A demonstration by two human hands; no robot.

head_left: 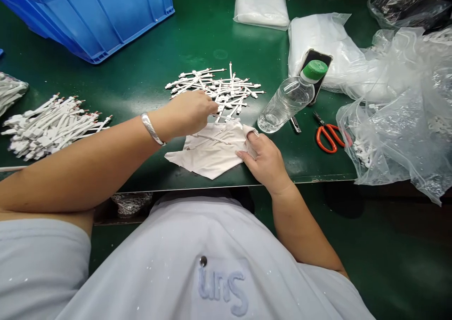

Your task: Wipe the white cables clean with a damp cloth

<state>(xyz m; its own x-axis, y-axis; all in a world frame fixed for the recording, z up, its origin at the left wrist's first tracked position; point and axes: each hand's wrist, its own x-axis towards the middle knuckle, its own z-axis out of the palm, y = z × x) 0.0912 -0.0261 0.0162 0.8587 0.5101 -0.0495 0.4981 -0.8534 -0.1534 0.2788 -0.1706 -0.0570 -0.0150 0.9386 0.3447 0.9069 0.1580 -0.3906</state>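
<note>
My left hand [197, 108], with a silver bracelet at its wrist, is closed over the near edge of a loose pile of short white cables [231, 92]. Its fingertips seem to pinch a thin white cable [226, 117], though they are partly hidden. A cream cloth [208, 157] lies at the table's front edge, with a few thin pieces on top that I cannot make out clearly. My right hand [266, 160] grips the cloth's right side, its thumb on top and its fingertips under a fold.
On the green table [141, 80], another white cable pile [56, 124] lies left, below a blue crate [106, 19]. To the right are a clear bottle [286, 101] with a green cap, a phone [319, 87], red-handled scissors [328, 136] and plastic bags [395, 132].
</note>
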